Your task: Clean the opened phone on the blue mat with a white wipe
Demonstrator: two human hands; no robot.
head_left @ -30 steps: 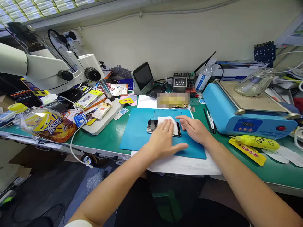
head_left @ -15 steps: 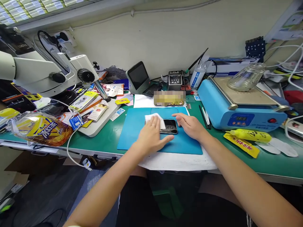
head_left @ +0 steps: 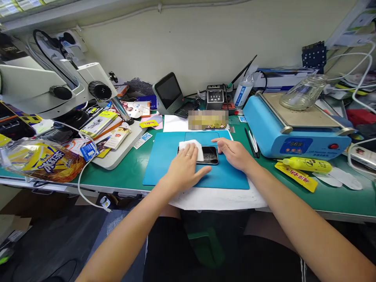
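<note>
A black smartphone (head_left: 210, 155) lies flat on the blue mat (head_left: 160, 164), its screen facing up. Over its left part is a folded white wipe (head_left: 199, 150). My left hand (head_left: 185, 164) presses the wipe down with flat fingers, a ring on one of them, while its thumb sticks out to the right below the phone. My right hand (head_left: 235, 154) rests on the mat at the phone's right end. Its index finger is stretched out and its thumb is by the phone's corner, apart from that finger; the remaining fingers curl underneath, partly hidden.
A microscope (head_left: 96, 84) and a large tea bottle (head_left: 47, 160) stand on the left. Behind the mat are a smart display (head_left: 169, 94) and a soldering station (head_left: 215, 97). On the right sit a blue heating plate machine (head_left: 293, 141), a glass jar (head_left: 304, 94) and a yellow tube (head_left: 307, 164).
The whole view has shifted slightly. My left hand and the wipe have moved a little towards the left end of the phone. My right hand keeps its place at the other end.
</note>
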